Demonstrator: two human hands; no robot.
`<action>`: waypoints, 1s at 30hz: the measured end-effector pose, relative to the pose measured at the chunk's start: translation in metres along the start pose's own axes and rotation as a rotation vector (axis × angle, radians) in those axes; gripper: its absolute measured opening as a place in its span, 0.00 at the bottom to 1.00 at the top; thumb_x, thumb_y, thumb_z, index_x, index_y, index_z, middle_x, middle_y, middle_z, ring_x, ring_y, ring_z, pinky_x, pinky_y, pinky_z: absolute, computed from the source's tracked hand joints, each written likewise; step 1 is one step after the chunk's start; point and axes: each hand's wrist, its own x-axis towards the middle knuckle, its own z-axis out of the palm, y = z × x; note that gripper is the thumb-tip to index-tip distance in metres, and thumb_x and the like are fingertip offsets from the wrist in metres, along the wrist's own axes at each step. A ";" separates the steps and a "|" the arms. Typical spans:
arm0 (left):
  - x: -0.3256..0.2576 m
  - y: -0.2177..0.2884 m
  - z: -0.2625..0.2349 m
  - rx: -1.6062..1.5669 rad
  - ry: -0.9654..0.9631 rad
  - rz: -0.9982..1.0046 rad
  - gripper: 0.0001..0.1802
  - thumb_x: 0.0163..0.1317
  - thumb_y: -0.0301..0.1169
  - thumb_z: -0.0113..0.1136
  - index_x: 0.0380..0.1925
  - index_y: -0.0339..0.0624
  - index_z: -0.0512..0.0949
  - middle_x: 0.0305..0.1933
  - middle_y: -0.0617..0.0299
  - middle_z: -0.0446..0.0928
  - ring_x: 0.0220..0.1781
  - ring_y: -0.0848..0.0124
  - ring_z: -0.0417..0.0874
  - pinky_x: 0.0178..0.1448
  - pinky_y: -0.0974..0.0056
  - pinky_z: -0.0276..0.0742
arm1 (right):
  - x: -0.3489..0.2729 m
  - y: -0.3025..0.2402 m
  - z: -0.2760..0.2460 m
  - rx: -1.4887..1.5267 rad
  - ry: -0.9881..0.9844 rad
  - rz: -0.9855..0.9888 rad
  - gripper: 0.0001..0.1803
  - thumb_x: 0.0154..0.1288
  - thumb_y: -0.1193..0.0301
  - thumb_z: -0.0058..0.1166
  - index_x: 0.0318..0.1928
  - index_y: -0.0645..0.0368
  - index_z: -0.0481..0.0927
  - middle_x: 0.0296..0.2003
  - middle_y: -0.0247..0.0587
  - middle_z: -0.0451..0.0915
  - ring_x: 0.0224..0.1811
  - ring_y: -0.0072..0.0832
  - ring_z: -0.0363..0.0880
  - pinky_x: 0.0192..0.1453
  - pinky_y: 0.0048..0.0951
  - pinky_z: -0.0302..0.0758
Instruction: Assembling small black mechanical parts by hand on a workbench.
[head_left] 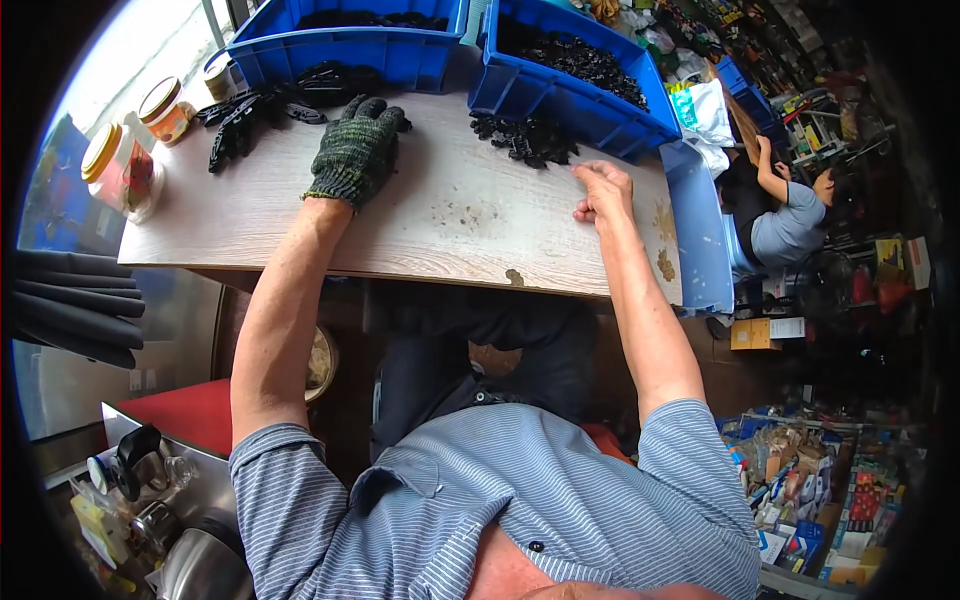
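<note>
My left hand (352, 150), in a dark green and black knitted glove, is over the left part of the tabletop, its fingers curled. A bit of a black plastic part (404, 123) shows at the glove's right edge; the rest is hidden under the hand. Beside the glove lies a pile of long black plastic parts (240, 118). My right hand (606, 192) is bare, above the table's right side, its fingers loosely bent with a gap between thumb and forefinger. I see nothing between them. Just beyond it is a heap of small black plastic pieces (525, 140).
Two blue bins, the left bin (350, 55) and the right bin (570, 105), hold black parts at the table's (450, 235) far edge. Lidded jars (120, 170) stand far left. Another blue container (700, 230) adjoins the right edge. A co-worker (785, 225) is off to the right.
</note>
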 end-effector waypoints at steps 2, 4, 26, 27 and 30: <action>0.001 0.000 0.000 -0.013 0.057 0.002 0.14 0.61 0.29 0.59 0.47 0.47 0.81 0.56 0.51 0.77 0.64 0.48 0.75 0.62 0.46 0.75 | 0.005 -0.002 0.006 -0.140 0.023 -0.019 0.11 0.62 0.67 0.66 0.43 0.55 0.85 0.26 0.33 0.77 0.13 0.19 0.68 0.14 0.28 0.73; 0.004 -0.002 0.002 -0.043 0.025 0.034 0.14 0.62 0.29 0.59 0.48 0.47 0.81 0.54 0.51 0.79 0.59 0.50 0.78 0.58 0.47 0.77 | 0.008 -0.004 0.010 -0.171 0.011 -0.038 0.11 0.61 0.66 0.66 0.43 0.55 0.85 0.26 0.33 0.78 0.13 0.19 0.68 0.13 0.27 0.71; 0.002 0.015 -0.004 0.010 0.351 -0.015 0.16 0.62 0.46 0.67 0.40 0.46 0.85 0.47 0.55 0.84 0.57 0.52 0.81 0.55 0.45 0.76 | -0.006 0.005 -0.015 0.159 -0.178 0.064 0.13 0.62 0.65 0.65 0.41 0.59 0.79 0.09 0.29 0.65 0.12 0.24 0.73 0.21 0.32 0.81; 0.000 0.017 -0.005 0.012 0.353 -0.012 0.16 0.62 0.46 0.67 0.40 0.46 0.85 0.47 0.55 0.84 0.57 0.52 0.81 0.55 0.45 0.76 | -0.008 0.007 -0.017 0.163 -0.178 0.062 0.13 0.62 0.65 0.65 0.41 0.59 0.79 0.09 0.29 0.65 0.12 0.24 0.73 0.21 0.32 0.81; -0.013 0.039 -0.007 -0.200 0.231 -0.033 0.11 0.59 0.37 0.68 0.41 0.49 0.85 0.46 0.55 0.84 0.51 0.52 0.84 0.54 0.51 0.79 | -0.020 0.013 -0.018 0.265 -0.226 0.101 0.12 0.61 0.66 0.65 0.39 0.58 0.77 0.09 0.32 0.65 0.12 0.29 0.74 0.24 0.38 0.83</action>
